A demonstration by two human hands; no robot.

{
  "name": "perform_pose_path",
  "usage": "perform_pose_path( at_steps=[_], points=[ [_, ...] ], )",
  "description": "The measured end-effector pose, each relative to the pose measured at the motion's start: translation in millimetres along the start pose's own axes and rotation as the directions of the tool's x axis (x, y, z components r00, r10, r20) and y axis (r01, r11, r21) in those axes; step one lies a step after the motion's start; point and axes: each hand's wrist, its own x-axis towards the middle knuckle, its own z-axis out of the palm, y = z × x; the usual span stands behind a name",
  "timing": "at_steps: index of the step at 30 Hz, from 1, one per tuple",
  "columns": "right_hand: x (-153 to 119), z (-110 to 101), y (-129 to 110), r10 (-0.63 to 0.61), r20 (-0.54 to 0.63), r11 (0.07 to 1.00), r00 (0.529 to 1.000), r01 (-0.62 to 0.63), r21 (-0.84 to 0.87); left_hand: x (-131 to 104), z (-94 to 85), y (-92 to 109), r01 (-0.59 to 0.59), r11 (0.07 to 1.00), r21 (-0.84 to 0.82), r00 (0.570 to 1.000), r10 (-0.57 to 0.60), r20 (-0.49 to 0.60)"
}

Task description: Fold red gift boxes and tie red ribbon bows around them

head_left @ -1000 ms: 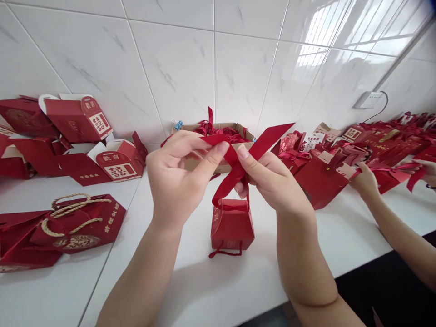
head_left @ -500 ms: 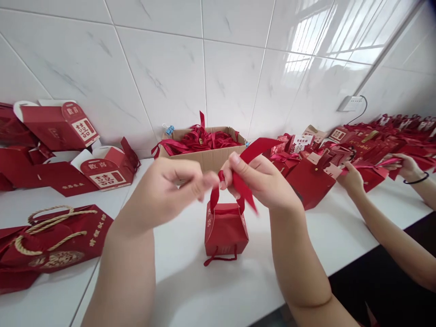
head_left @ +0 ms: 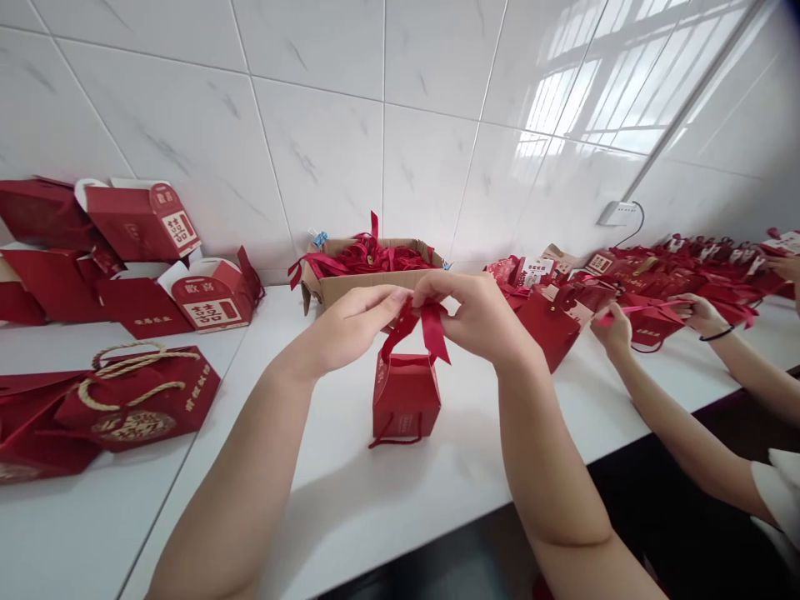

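A small red box (head_left: 407, 398) stands on the white table, with a dark red cord handle hanging on its near side. Red ribbon (head_left: 436, 333) rises from its top to my fingers. My left hand (head_left: 359, 327) pinches the ribbon between thumb and fingers just above the box. Close beside it, my right hand (head_left: 472, 312) is closed round the ribbon, and a loose tail hangs below its fingers. The fingertips of both hands nearly meet, and the part of the ribbon between them is mostly hidden.
Behind my hands a cardboard box (head_left: 343, 287) holds many red ribbons. Red gift boxes (head_left: 212, 293) and a rope-handled bag (head_left: 141, 404) lie at the left. More red boxes (head_left: 545, 327) line the right, where another person's hands (head_left: 616, 332) hold a ribbon.
My left hand has moved in and now grips the ribbon beside my right hand. My right hand has turned over, fingers pointing inward. The view has shifted slightly.
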Motion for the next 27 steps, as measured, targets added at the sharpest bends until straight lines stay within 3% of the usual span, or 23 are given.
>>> perform_pose_path(
  at_steps=[3, 7, 14, 21, 24, 27],
  points=[
    [-2.9, 6.7, 4.2, -0.032, -0.155, 0.998, 0.987, 0.023, -0.062, -3.6, 7.9, 1.7, -0.042, 0.999, -0.014, 0.998, 0.041, -0.046],
    [-6.3, 17.3, 11.1, -0.123, -0.339, 0.990, 0.933, 0.091, -0.109, -2.6, 13.5, -2.9, -0.039, 0.999, 0.002, 0.990, 0.039, -0.135],
    [-9.6, 25.7, 16.8, -0.177, -0.446, 0.977, 0.877, 0.104, -0.184, 3.3, 21.9, -4.0, -0.098, 0.983, 0.155, 0.948, 0.139, -0.285],
    [-13.1, 30.1, 23.8, -0.194, -0.563, 0.977, 0.803, 0.104, -0.188, 7.8, 19.8, -7.2, -0.203, 0.975, 0.087, 0.904, 0.221, -0.367],
    [-16.6, 29.3, 25.5, -0.180, -0.581, 0.979, 0.794, 0.090, -0.180, 6.9, 17.6, -5.6, -0.202, 0.976, 0.080, 0.902, 0.218, -0.374],
    [-20.6, 26.8, 26.2, -0.190, -0.538, 0.978, 0.821, 0.108, -0.181, 3.7, 10.6, -3.4, -0.198, 0.970, 0.143, 0.888, 0.240, -0.393]
  ],
)
